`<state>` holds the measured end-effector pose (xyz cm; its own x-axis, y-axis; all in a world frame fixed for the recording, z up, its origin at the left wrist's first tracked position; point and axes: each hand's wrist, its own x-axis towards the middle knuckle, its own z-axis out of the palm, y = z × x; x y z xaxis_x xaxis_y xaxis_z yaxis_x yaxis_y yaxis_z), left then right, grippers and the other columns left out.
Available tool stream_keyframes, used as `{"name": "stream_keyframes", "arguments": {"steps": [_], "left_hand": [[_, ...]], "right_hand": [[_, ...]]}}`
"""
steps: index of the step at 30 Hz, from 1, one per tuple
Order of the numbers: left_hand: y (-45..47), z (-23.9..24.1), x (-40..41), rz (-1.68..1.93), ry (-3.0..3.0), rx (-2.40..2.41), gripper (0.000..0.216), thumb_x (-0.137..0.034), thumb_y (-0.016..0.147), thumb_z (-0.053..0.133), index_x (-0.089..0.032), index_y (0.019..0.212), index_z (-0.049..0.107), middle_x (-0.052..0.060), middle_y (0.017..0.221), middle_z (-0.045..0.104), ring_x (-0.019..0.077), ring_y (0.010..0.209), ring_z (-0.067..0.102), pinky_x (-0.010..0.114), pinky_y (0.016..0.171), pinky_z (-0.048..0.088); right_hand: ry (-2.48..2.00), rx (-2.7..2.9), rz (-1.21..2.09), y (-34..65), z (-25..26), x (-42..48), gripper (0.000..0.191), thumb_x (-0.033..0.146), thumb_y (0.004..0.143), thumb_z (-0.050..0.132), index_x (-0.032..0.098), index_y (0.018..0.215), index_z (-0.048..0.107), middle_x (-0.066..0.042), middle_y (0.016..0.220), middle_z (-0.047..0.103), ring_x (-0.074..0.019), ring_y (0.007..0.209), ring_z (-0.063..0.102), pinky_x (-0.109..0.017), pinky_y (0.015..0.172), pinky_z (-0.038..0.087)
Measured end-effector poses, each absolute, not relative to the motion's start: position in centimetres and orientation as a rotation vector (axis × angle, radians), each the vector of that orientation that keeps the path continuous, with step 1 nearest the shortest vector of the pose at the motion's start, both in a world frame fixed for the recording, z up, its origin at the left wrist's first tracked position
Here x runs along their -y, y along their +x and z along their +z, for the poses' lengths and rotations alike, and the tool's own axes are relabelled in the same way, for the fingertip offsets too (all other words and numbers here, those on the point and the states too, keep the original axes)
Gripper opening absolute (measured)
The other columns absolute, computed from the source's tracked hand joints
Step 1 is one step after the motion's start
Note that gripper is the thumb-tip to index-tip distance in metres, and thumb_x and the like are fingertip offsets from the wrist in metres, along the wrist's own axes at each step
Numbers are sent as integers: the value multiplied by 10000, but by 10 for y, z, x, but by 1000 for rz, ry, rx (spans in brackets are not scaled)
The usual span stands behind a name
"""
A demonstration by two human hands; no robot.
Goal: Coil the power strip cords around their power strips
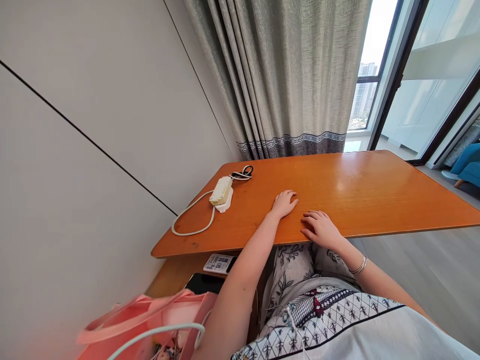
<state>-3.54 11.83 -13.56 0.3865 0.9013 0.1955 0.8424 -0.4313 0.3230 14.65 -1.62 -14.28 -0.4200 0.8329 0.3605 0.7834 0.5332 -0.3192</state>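
My left hand (pixel 284 204) lies flat on the orange-brown wooden table (pixel 348 190), its fingers stretched out and nothing in it. Close by on the right, near the table's front edge, my right hand (pixel 320 230) rests on the wood with fingers spread, also holding nothing. The hands are apart from each other. To the left of my left hand sits a white power adapter (pixel 222 192) with a white cable looped around its left side. Behind it lies a coiled black and white cord (pixel 243 173).
A pink bag (pixel 150 320) stands at the lower left, beside a black flat device (pixel 204 283) and a white printed box (pixel 219 263) below the table top. A grey curtain (pixel 296 75) hangs behind the table, with a glass door frame (pixel 399 80) at right.
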Motion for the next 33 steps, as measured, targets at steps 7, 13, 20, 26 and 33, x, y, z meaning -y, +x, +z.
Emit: {"name": "stream_keyframes", "arguments": {"steps": [7, 13, 20, 26, 33], "left_hand": [[-37, -135, -117, 517, 2472, -1545, 388, -325, 956, 515, -192, 1307, 613, 121, 1455, 552, 270, 1369, 484, 434, 1151, 370], [-37, -135, -117, 507, 2464, -1538, 405, -333, 957, 512, -179, 1321, 601, 120, 1467, 543, 265, 1378, 473, 429, 1156, 361], [-37, -135, -118, 487, 2459, -1544, 417, -329, 959, 504, -164, 1332, 595, 126, 1478, 533, 270, 1391, 459, 430, 1159, 356], [-36, -136, -120, 494, 2467, -1551, 398, -339, 955, 511, -196, 1313, 605, 110, 1469, 546, 267, 1381, 473, 429, 1162, 358], [-37, -136, -119, 493, 2468, -1555, 386, -338, 956, 513, -212, 1309, 605, 102, 1471, 545, 266, 1387, 471, 432, 1165, 360]], "right_hand": [[-1326, 2300, 134, 145, -143, 17, 346, 344, 948, 600, 172, 1240, 671, -116, 1352, 632, -280, 1301, 525, -475, 1133, 381], [-1319, 2299, 135, 146, -143, 17, 339, 343, 949, 594, 186, 1239, 673, -109, 1349, 634, -282, 1297, 529, -484, 1132, 384], [-1323, 2307, 131, 146, -142, 17, 355, 345, 954, 590, 166, 1250, 669, -120, 1352, 633, -285, 1312, 515, -474, 1141, 377], [-1324, 2319, 131, 146, -140, 18, 342, 344, 962, 578, 182, 1250, 668, -133, 1350, 629, -278, 1316, 515, -484, 1129, 385], [-1331, 2317, 126, 146, -139, 18, 339, 343, 960, 581, 180, 1244, 668, -125, 1342, 634, -281, 1309, 518, -477, 1126, 390]]}}
